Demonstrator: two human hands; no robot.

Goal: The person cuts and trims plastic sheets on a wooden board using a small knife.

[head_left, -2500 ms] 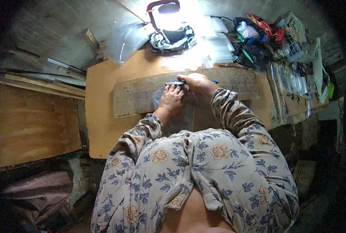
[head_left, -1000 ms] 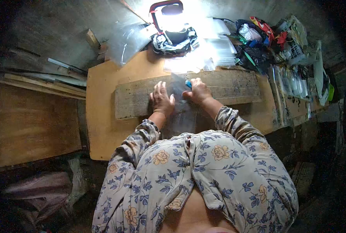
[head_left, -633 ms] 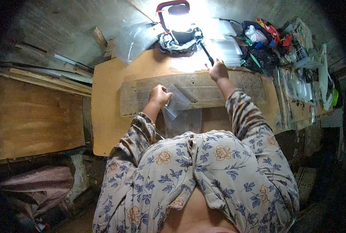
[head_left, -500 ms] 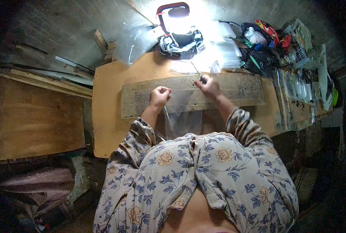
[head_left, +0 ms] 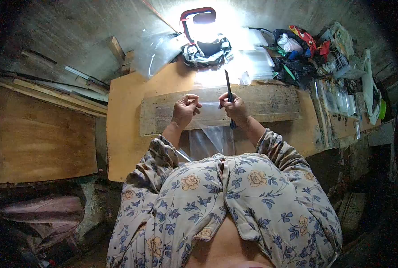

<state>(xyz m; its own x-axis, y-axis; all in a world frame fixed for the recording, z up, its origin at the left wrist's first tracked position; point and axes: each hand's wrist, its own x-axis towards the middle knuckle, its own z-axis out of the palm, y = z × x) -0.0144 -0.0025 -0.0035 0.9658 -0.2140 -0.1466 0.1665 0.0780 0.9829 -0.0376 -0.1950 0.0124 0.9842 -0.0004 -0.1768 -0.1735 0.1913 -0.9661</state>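
Note:
Clear plastic sheeting hangs over the near edge of a worn grey wooden board and spans between my two hands. My left hand is closed in a pinch on the left edge of the plastic. On the right, my right hand is closed round a dark, narrow tool, which stands roughly upright with its thin end pointing away from me. The thumb and forefinger of that hand are also at the right side of the plastic. The board lies on an orange-brown wooden tabletop.
A bright lamp with a red and black handle stands in black and white plastic at the back. Stacked clear plastic sheets lie beside it. Crumpled bags and a small basket are at the back right.
My right hand has come back from the far right with the dark tool and now meets the plastic. My left hand has gone from spread flat to a pinch, and the plastic is raised between them.

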